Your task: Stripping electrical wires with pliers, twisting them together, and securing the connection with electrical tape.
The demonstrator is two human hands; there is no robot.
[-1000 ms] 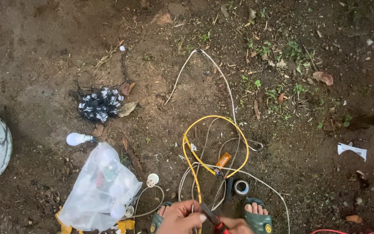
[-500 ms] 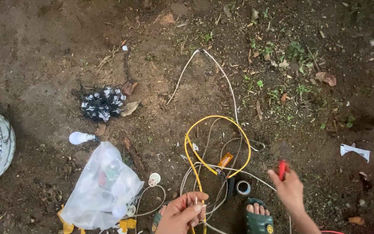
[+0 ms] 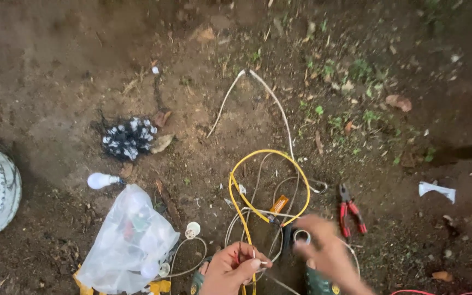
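the yellow wire point(image 3: 266, 164) lies on the dirt as a loop, its long axis running from the bottom edge up and away from the person, the closed bend pointing away. its lower run passes through the left hand point(image 3: 235, 269), whose fingers are curled shut on it. the right hand point(image 3: 323, 248), blurred, reaches to the tape roll point(image 3: 301, 236) just beside the loop; its grip i cannot tell. red pliers point(image 3: 350, 212) lie near on the right, handles toward the person. a plastic bag point(image 3: 129, 240) and a bulb point(image 3: 100, 180) lie left.
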